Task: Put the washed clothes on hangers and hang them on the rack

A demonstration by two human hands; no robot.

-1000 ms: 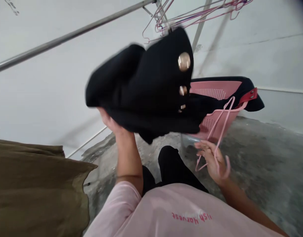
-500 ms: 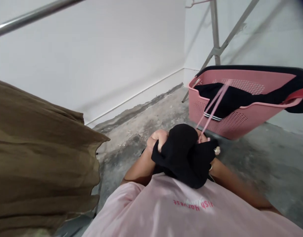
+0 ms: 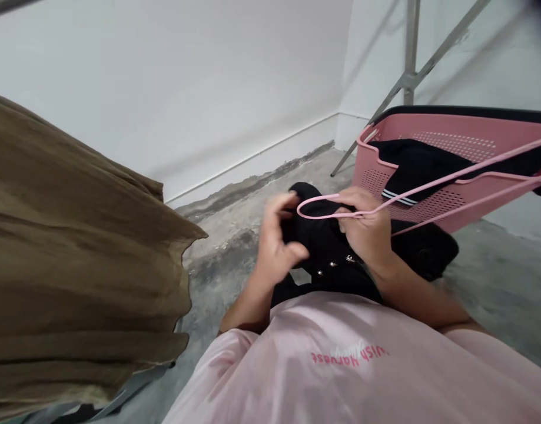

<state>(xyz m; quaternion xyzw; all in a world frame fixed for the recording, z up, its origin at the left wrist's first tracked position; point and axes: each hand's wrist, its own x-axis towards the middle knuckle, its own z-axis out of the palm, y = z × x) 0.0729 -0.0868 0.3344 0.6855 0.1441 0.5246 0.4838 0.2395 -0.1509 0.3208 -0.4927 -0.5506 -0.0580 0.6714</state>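
Observation:
Low in front of my pink shirt is a black garment [image 3: 327, 254] with small metal studs. My left hand [image 3: 274, 242] grips its left edge, fingers curled over the top and thumb pressing in. My right hand [image 3: 364, 228] rests on the garment and holds a thin pink wire hanger [image 3: 433, 185]. The hanger's looped end lies over the cloth between my hands, and its arms stretch off to the right. Another fold of the black garment [image 3: 431, 253] bulges out to the right of my right wrist.
A pink perforated laundry basket [image 3: 433, 131] with dark clothes in it stands on the rough concrete floor [image 3: 495, 282] at the right. Behind it rise grey metal rack legs [image 3: 411, 65]. A brown garment [image 3: 76, 265] hangs close at my left, and a white wall is beyond.
A second ago my left hand held the black garment up high by the rail; it has since come down to my waist. The hanger has swung from upright to lying across the cloth.

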